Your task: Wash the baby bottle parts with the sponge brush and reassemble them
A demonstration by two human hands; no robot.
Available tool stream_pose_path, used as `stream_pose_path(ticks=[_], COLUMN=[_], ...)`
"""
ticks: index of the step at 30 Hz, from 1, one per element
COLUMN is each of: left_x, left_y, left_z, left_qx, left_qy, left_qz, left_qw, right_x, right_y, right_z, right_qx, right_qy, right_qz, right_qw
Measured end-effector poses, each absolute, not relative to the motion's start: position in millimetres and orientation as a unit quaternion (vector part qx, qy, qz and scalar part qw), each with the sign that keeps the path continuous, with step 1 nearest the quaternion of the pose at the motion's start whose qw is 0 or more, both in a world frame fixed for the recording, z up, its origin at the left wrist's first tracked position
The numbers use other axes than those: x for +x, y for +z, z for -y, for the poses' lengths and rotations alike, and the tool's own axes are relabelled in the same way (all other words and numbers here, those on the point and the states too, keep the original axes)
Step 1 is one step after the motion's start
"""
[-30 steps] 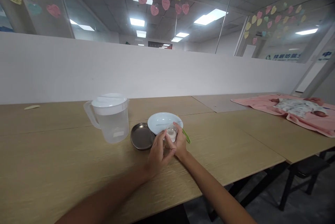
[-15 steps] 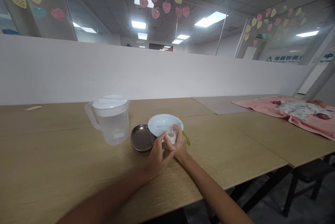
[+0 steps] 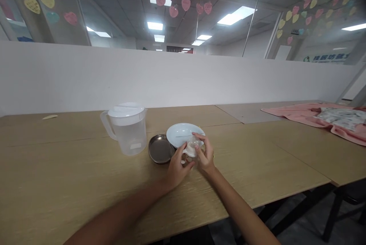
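Tabletop (image 3: 57,176) stretches before you; just this side of the bowl (image 3: 175,132), your left hand (image 3: 175,169) and right hand (image 3: 207,157) together grasp the bottle (image 3: 190,152). Uneven squeezing could make its clear cap (image 3: 196,142) slip and knock the bowl.

A wood-toned table (image 3: 85,184) is filling the lower frame, carrying 1 lidded pitcher (image 3: 126,132) left of centre, 1 metal dish (image 3: 160,150) and 1 pale bowl (image 3: 177,129) mid-frame, and 1 pink cloth (image 3: 288,113) at right.
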State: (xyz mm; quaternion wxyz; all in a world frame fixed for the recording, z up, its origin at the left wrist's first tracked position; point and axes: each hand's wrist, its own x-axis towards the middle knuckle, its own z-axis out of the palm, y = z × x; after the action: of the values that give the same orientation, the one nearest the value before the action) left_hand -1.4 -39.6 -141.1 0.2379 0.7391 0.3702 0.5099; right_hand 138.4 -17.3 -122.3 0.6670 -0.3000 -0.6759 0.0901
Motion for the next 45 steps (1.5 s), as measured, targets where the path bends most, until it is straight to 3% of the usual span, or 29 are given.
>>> stream_pose_path(ticks=[19,31,41,45], left_x=[0.1,-2.0,-5.7,-5.3], left_y=[-142.3,-132.7,-132.4,-135.1], left_z=[35.5,40.5,36.1,36.8], left_qx=[0.719,0.725,0.65,0.628], left_qy=[0.557,0.536,0.558,0.563], left_qz=[-0.346,-0.354,-0.308,-0.314], left_qw=[0.232,0.247,0.414,0.435], right_x=[122.0,129.8,130.2,131.0], right_y=[-121.4,-132.4,-135.5,-136.8], right_z=[18.5,18.0,15.9,15.0], right_qx=[-0.41,-0.325,-0.35,-0.357], right_qy=[-0.061,0.087,0.085,0.073], right_qz=[0.589,0.683,0.659,0.656], right_qw=[0.694,0.648,0.661,0.66])
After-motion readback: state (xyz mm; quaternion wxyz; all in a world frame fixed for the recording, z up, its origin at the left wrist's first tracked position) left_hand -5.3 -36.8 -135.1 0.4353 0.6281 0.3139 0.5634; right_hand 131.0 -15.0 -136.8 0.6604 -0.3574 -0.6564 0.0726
